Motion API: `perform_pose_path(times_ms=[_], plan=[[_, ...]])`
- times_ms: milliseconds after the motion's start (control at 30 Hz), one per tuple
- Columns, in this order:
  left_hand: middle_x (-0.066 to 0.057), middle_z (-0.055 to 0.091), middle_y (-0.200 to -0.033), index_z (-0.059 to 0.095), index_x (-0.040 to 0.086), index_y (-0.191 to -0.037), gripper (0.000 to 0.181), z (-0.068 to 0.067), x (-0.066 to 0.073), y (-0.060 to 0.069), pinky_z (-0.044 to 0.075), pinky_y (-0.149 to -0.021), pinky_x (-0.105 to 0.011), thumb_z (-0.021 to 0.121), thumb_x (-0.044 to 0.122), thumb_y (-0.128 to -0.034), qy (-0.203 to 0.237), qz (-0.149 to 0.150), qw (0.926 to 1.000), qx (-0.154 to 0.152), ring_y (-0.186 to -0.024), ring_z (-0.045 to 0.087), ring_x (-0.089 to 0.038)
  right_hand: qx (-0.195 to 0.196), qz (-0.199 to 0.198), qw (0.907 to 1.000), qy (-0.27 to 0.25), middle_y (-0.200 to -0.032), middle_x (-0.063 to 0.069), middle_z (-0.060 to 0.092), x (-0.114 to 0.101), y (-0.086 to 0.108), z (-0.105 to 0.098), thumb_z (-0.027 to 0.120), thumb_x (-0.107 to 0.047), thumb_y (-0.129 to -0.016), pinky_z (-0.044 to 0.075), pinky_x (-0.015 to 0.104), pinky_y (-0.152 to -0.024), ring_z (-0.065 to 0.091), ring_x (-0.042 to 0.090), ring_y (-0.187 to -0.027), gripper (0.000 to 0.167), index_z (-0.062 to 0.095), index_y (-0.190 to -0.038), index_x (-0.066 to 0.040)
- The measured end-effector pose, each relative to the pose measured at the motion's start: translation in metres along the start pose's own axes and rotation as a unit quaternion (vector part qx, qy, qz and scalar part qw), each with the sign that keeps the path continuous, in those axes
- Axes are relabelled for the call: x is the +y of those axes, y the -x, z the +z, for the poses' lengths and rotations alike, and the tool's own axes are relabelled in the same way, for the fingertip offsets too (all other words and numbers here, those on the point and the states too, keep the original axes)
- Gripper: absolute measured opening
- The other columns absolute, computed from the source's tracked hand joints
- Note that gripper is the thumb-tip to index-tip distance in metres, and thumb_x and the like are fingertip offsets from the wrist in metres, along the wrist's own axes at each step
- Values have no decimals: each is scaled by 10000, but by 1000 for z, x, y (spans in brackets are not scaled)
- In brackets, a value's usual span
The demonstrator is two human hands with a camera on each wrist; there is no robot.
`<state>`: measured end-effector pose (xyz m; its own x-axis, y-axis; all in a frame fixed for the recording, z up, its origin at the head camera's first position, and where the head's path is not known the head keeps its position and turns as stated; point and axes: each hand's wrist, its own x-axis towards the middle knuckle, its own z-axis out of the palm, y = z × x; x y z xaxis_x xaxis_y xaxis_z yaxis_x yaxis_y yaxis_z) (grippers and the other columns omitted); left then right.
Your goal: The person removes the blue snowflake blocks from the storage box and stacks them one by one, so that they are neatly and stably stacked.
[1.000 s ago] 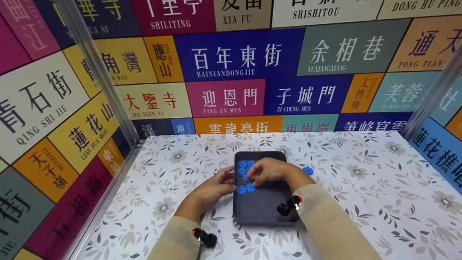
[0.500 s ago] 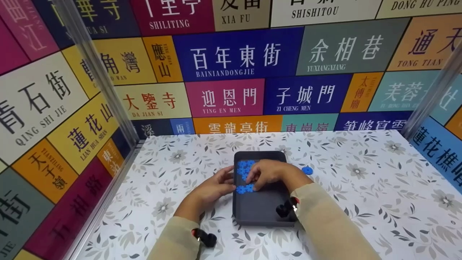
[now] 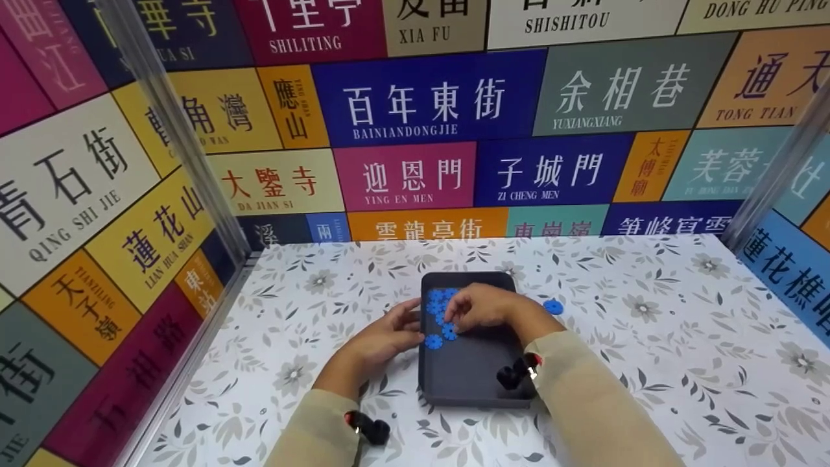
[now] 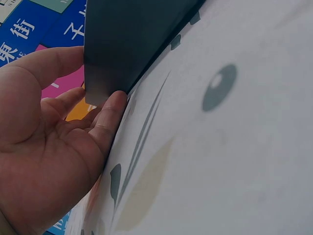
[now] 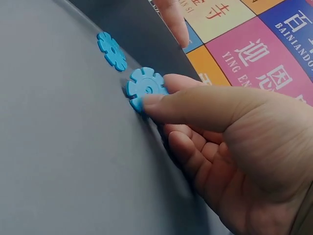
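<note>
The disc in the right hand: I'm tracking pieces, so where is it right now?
In the head view, the disc is within the left half of the tray, pinched by the right hand, just right of another disc.

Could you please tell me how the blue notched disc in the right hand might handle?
The blue disc is probably stiff, as it shows no bend in the pinch of the right hand. It is likely light, being thin. On edge it might roll bumpily, since its round outline is notched.
</note>
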<state>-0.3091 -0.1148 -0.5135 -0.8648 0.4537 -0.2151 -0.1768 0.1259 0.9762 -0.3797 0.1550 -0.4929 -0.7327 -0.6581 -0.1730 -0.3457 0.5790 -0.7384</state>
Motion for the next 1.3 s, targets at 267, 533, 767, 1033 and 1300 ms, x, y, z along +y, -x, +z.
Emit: perform_pose_path(times_ms=[267, 533, 767, 1033, 1300], plan=[[-105, 450, -1678, 341, 251, -1681, 811, 0, 0, 0, 374, -1296, -518, 704, 125, -967, -98, -27, 9999, 19, -1524, 485, -296, 508, 215, 9969, -553, -1021, 65, 825, -1, 2, -5, 765, -154, -948, 611, 251, -779, 710, 75, -817, 230, 821, -1156, -74], [-67, 467, -1668, 364, 301, -1668, 804, 0, 1, 1, 360, -1303, -523, 724, 153, -964, -139, -180, 9997, 94, -1521, 487, -283, 1597, 462, 9709, -1722, -984, 152, 797, -15, 16, -11, 746, -123, -966, 655, 322, -748, 739, 158, -755, 280, 773, -1199, 30], [-86, 452, -1677, 357, 273, -1674, 799, 0, 0, 2, 358, -1303, -522, 708, 118, -972, -70, -118, 9999, 91, -1535, 468, -293, 2346, 426, 9468, -2161, -953, 95, 777, -18, 35, -11, 732, -123, -993, 645, 289, -741, 710, 131, -755, 279, 762, -1215, 43], [-83, 447, -1682, 365, 281, -1671, 806, 0, 1, 2, 360, -1304, -509, 715, 107, -966, -43, -105, 9999, 100, -1540, 465, -288, 2777, 320, 9270, -2500, -985, -21, 782, -9, 65, -19, 721, -107, -1006, 666, 309, -823, 736, 101, -804, 319, 727, -1267, 77], [-80, 443, -1687, 364, 270, -1668, 807, 1, 0, 2, 363, -1299, -504, 719, 116, -960, -51, -93, 9999, 102, -1545, 459, -282, 2965, 349, 9147, -2725, -1094, -12, 790, 10, 95, -31, 716, -115, -1017, 659, 249, -818, 770, 128, -866, 433, 641, -1358, 143]])
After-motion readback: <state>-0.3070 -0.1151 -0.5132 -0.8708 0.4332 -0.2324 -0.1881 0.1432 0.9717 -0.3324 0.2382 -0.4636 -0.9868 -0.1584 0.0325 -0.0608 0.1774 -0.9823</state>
